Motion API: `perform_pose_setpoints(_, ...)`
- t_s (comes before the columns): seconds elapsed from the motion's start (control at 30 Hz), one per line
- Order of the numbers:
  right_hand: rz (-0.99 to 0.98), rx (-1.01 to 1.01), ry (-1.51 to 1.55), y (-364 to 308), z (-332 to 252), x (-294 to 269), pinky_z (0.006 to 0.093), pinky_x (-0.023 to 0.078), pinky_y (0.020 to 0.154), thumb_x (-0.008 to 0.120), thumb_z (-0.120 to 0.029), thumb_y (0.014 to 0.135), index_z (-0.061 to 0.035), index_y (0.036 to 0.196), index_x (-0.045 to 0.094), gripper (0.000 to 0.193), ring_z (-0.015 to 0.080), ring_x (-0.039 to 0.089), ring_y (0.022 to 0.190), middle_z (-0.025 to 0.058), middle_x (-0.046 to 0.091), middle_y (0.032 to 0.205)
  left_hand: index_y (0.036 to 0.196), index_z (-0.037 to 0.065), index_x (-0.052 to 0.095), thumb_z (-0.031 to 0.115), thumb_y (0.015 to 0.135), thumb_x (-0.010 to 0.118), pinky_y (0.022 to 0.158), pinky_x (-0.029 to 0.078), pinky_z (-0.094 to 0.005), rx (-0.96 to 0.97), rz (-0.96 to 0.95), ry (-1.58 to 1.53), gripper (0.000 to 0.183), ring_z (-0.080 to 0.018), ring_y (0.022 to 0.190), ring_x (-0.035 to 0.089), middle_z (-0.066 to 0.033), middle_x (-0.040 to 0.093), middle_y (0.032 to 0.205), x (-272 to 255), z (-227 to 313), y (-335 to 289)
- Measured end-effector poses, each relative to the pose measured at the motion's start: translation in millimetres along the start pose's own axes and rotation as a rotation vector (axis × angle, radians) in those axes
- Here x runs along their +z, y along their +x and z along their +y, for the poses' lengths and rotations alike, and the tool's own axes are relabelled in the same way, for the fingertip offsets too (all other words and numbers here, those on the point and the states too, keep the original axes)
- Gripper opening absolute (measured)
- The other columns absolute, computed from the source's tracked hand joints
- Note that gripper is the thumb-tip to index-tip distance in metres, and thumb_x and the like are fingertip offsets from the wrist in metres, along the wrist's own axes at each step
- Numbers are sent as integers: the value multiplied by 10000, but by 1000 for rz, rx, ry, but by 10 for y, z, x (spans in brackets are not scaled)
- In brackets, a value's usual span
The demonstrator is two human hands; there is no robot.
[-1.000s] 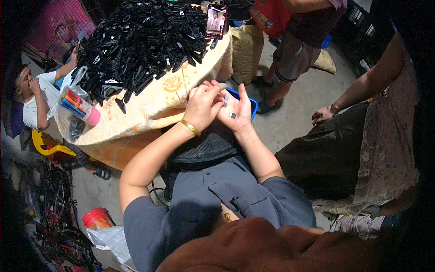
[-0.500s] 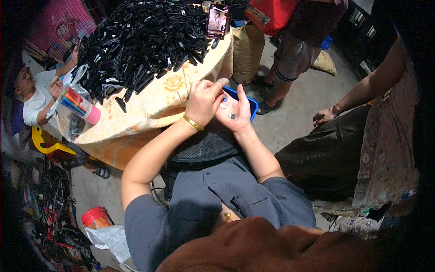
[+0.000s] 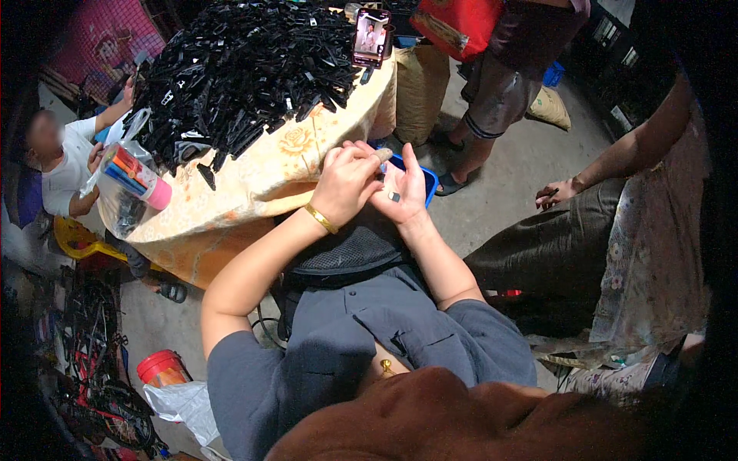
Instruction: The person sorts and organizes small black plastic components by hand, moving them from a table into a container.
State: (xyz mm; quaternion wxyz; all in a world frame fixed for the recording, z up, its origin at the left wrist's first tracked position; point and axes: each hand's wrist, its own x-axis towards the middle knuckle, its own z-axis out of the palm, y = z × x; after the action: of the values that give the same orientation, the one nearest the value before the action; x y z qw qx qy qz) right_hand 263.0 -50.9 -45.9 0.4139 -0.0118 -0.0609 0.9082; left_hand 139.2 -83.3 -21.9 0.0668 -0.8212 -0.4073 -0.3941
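Note:
My left hand (image 3: 347, 180), with a gold bangle on its wrist, is curled over the fingers of my right hand (image 3: 401, 190) just off the table's near edge. The right palm faces up, and a small dark piece (image 3: 394, 197) rests on it. The fingertips of both hands meet around something tiny that I cannot make out. A big heap of black plastic parts (image 3: 246, 69) covers the table (image 3: 254, 192), which has a yellow flowered cloth, up and to the left of my hands.
A phone (image 3: 371, 36) stands lit at the table's far edge. A clear bag with coloured tubes (image 3: 132, 180) lies at the table's left. A seated person (image 3: 61, 157) is at left, one stands behind the table (image 3: 500, 84), another sits at right (image 3: 607, 207). A red bucket (image 3: 163, 369) is on the floor.
My two hands have stayed together at the table's edge; the left fingers have shifted slightly over the right hand. The person at left has moved their arms a little.

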Motion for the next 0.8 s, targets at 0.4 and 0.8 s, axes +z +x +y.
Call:
perform_pose_setpoints(0.4,-20,57,54,4,12,-113,385,304,998,348,-542,864,77,1203,383,706,275,458,1102,191,487,1172,964,72,567,119,629,654,756,374,-361,77,20,37,349,-223,837,524,-51,570,780,59,-84,-24)
perform_pose_setpoints(0.8,-181,120,121,27,-20,-227,357,349,959,392,-489,875,-6,1056,489,525,235,503,1035,127,551,1071,1099,93,529,87,656,642,804,374,-366,-148,-141,-113,457,-237,870,507,-35,590,811,45,-118,171)
